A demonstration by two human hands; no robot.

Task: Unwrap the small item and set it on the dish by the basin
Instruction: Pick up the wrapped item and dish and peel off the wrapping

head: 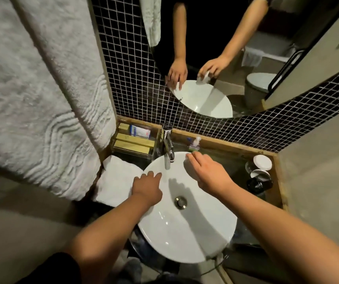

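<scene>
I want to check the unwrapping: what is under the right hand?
Under the right hand only the white basin rim shows. A small white item, seen in the mirror, sits in its fingers; the hand covers most of it.

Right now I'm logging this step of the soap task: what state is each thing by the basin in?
left hand: open, resting on the basin rim
right hand: closed on a small white item
tap: no water running
basin: empty
drain plug: cannot tell
folded towel: folded, beside the basin
</scene>
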